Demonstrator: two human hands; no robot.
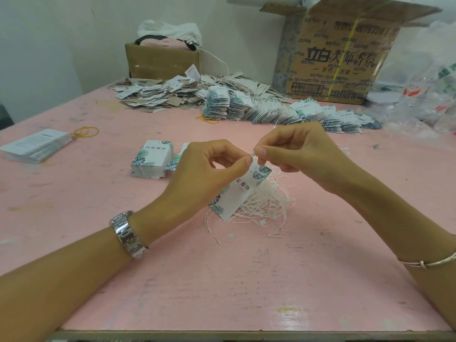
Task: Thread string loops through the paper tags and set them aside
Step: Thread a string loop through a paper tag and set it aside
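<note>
The paper tag (237,193) hangs slanted, top upper right. Left hand (207,169) pinches its top; right hand (293,149) pinches the string end (251,153).

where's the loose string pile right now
Head view, centre: the string pile lies on the pink table, under the right hand, partly behind the held tag.

Small packing workroom for garment labelling, indicated by: scuffed pink counter (222,280); printed tags (158,95) heaped and ranked in rows; tangled strings (266,201); rubber bands (86,132); taped shipping carton (340,58); open box (160,60); plastic bags (424,95) piled by bare walls (49,45).
</note>
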